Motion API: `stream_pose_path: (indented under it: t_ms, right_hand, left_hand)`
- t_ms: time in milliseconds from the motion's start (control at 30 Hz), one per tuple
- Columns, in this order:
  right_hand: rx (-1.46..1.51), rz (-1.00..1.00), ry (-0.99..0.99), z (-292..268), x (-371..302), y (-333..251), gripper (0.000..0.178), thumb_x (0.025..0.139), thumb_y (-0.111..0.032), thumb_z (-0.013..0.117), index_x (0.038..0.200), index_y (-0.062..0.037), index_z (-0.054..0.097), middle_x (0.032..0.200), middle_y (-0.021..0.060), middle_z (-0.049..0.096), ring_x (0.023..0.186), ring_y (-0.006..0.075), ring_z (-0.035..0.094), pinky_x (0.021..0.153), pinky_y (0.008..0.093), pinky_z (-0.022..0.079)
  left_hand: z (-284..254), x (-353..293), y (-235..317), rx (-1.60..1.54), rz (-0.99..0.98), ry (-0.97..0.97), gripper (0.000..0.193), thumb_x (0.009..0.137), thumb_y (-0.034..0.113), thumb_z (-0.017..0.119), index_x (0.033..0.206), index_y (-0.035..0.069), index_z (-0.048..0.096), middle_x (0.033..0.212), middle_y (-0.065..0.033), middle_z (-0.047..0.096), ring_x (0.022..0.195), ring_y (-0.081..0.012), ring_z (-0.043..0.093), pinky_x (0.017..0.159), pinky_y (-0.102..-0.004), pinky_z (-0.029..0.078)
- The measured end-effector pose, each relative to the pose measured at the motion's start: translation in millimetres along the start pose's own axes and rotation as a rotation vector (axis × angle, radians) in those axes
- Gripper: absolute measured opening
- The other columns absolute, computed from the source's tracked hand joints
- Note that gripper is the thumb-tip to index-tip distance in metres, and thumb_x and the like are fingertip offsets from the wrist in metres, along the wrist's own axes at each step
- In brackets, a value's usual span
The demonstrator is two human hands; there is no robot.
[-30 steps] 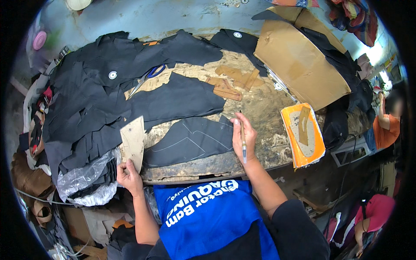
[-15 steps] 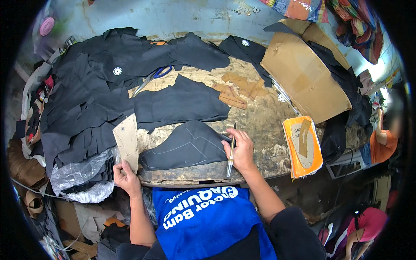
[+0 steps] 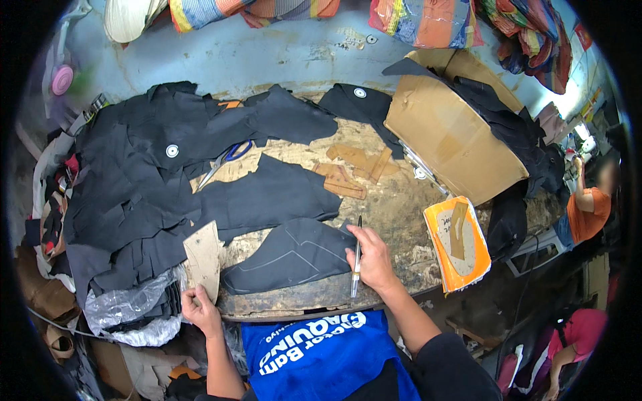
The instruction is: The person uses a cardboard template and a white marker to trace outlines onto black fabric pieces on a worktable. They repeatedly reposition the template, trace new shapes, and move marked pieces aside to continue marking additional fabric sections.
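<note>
My left hand (image 3: 202, 313) pinches the lower end of a narrow beige cardboard pattern piece (image 3: 203, 260) at the table's near edge. Just right of it lies a curved black fabric piece (image 3: 287, 260), marked with pale drawn lines. A slim pen with a clear barrel (image 3: 356, 271) is held nearly upright in my right hand (image 3: 376, 262). The fingers of that hand rest at the fabric's right end; whether they also grip its edge I cannot tell. Farther back lie another black fabric piece (image 3: 267, 197) and blue-handled scissors (image 3: 227, 159).
Black fabric pieces (image 3: 134, 180) cover the table's left side, above a clear plastic bag (image 3: 137, 321). Brown pattern pieces (image 3: 344, 180), a cardboard box (image 3: 455, 137) and an orange notebook (image 3: 476, 273) are toward the right. Two people (image 3: 590, 204) are at far right.
The view has tilted up, so the table sits lower in the picture. The cardboard piece has shifted slightly right, closer to the marked fabric. My right hand still holds the pen.
</note>
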State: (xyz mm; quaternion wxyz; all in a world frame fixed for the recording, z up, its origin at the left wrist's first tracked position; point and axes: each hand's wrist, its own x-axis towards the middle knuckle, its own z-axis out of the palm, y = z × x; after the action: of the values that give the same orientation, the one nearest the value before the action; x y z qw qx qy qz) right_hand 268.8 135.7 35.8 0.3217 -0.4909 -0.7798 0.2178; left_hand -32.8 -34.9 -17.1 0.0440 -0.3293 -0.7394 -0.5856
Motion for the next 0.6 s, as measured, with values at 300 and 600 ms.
stream_pose_path:
  t_ms: [300,600]
  right_hand:
    - [0.021,-0.1,0.884,-218.8,162.7,53.3,0.026,0.095,-0.018,0.046,0.107,-0.0009,0.062,0.081,0.0132,0.066,0.076,0.0172,0.064,0.07,0.0312,0.05]
    - [-0.754,0.583,0.135,-331.1,265.9,159.3,0.071,0.061,-0.003,0.074,0.128,-0.0173,0.053,0.117,0.0151,0.062,0.111,0.0313,0.058,0.091,0.0411,0.047]
  left_hand:
    - [0.9,4.9,8.3,0.152,0.1,-0.058,0.028,0.086,0.015,0.063,0.069,-0.001,0.048,0.06,-0.0101,0.047,0.057,-0.0188,0.042,0.055,-0.0334,0.037]
    - [8.4,7.3,15.3,0.27,0.15,-0.099,0.031,0.083,0.016,0.066,0.065,0.0,0.046,0.057,-0.0136,0.046,0.052,-0.0256,0.043,0.052,-0.0383,0.036]
